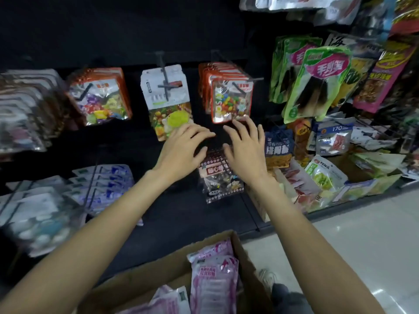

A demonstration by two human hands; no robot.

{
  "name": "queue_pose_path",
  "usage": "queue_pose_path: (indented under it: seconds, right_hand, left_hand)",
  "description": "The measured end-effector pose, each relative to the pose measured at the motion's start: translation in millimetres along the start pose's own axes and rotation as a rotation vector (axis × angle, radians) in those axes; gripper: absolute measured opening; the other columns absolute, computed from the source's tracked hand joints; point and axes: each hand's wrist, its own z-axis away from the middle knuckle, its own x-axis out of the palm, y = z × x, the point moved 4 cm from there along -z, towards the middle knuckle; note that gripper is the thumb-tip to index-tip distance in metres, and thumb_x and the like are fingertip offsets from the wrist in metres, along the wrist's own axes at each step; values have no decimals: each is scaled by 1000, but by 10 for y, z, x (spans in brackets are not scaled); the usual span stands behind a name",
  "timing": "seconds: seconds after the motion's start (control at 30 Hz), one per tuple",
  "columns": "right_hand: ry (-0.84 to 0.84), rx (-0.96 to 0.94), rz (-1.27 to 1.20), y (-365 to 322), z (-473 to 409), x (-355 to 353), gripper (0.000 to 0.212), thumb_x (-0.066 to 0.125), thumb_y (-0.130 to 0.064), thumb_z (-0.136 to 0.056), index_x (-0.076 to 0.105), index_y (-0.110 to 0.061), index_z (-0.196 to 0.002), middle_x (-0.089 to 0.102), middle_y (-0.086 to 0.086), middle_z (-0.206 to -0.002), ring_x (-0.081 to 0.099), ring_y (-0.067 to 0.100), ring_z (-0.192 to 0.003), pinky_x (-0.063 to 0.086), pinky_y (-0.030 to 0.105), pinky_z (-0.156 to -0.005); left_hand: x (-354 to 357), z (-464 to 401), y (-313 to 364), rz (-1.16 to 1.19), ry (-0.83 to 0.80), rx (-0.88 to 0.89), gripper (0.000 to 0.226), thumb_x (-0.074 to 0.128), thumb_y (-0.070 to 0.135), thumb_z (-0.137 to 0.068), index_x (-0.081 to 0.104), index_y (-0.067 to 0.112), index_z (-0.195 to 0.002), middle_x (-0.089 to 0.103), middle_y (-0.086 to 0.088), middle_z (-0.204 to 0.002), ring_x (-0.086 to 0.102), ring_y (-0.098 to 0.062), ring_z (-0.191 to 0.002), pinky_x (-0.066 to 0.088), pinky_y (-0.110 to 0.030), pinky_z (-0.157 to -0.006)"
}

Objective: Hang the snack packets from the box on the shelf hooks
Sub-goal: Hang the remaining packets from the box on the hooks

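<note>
- Since the snack packets (213, 279) are thin plastic pouches, they will likely be light, floppy and a little slippery; I would pinch one near its top edge, by the hang hole, so the hole stays free for a hook.
- They look pink and white, glossy, with printed panels, and stand on end in the cardboard box (243, 248) at the bottom of the view, below both forearms.
- Neither hand is in the box: the left hand (181, 146) and the right hand (246, 146) are stretched out to the shelf, fingers spread and relaxed, holding nothing.
- Between and just under them hangs a dark patterned packet (218, 180); whether either hand touches it I cannot tell.
- Above, a yellow-and-white packet (167, 98) and an orange-framed candy packet (231, 96) hang on black shelf hooks (164, 73).
- My judgement: a pink packet has yet to be picked up, and a crumpled top would make threading harder.
</note>
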Motion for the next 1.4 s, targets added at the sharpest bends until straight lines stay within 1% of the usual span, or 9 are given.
queue_pose_path:
  seconds: [0.13, 0.27, 0.43, 0.57, 0.7, 0.93, 1.03, 1.23, 1.4]
  right_hand:
    - [-35, -34, -197, -496, 758, 34, 26, 51, -21, -88, 68, -13, -106, 61, 8, -124, 34, 35, -133, 28, 54, -108]
    - [-231, -84, -402, -1053, 1611, 365, 32, 42, -26, -88, 70, -15, -99, 64, 5, -117, 39, 30, -128, 35, 47, -102]
    - [-585, -127, -432, -1582, 2468, 1077, 24, 56, -9, -75, 72, -10, -93, 70, 8, -95, 61, 35, -92, 55, 45, -81]
    - [-989, -152, -362, -1935, 2979, 1607, 30, 55, -14, -90, 62, -15, -119, 63, 8, -115, 56, 32, -106, 46, 39, -90]
    - [-1224, -150, -378, -2402, 3308, 2137, 44, 54, -33, -94, 48, -16, -134, 57, 9, -128, 53, 29, -115, 42, 35, -91]
    - [-1422, -65, -415, -3396, 3965, 3008, 54, 56, -33, -92, 40, -18, -141, 57, 14, -128, 55, 33, -115, 46, 37, -93]
    - [-1579, 101, -401, -3642, 4242, 3278, 56, 42, -28, -99, 20, -21, -150, 57, 18, -127, 56, 36, -114, 45, 40, -92]
    - [-1408, 46, -167, -3642, 4271, 3595, 38, 46, -16, -93, 39, -14, -130, 66, 13, -109, 61, 31, -104, 40, 36, -92]
    - [-1422, 148, -122, -3457, 4320, 3693, 51, 52, -21, -93, 25, -16, -136, 65, 11, -108, 62, 30, -100, 43, 37, -83]
  left_hand:
    - [-252, 1186, -45, 224, -111, -167, 32, 50, 27, -93, 60, 22, -123, 62, 5, -114, 57, -12, -103, 46, -27, -84]
    - [-321, 2434, -281, 420, -157, -486, 35, 56, 19, -94, 54, 25, -128, 58, 9, -116, 62, -1, -91, 49, -21, -80]
    - [-169, 3817, -782, 258, -319, -858, 36, 65, 15, -88, 59, 24, -123, 63, 3, -111, 61, -10, -101, 49, -30, -88]
    - [-29, 4687, -1062, 49, -454, -1149, 58, 67, 18, -86, 45, 13, -139, 51, -20, -128, 49, -39, -113, 42, -44, -92]
    - [161, 5305, -1174, 196, -538, -1487, 74, 68, 36, -85, 33, 13, -145, 50, -12, -135, 55, -30, -112, 47, -40, -93]
    - [346, 5636, -1177, 238, -533, -1406, 51, 65, 21, -85, 52, 30, -134, 64, -7, -114, 64, -28, -92, 52, -39, -84]
    - [315, 5602, -1187, 221, -553, -1324, 54, 66, 16, -84, 52, 30, -134, 64, -6, -115, 66, -27, -90, 52, -36, -82]
    - [272, 5481, -1251, 237, -569, -1287, 47, 68, 14, -81, 61, 29, -125, 66, -5, -106, 68, -22, -84, 52, -36, -77]
    - [277, 5475, -1241, 260, -523, -1300, 46, 70, 12, -81, 61, 24, -124, 65, -6, -108, 68, -23, -85, 53, -37, -78]
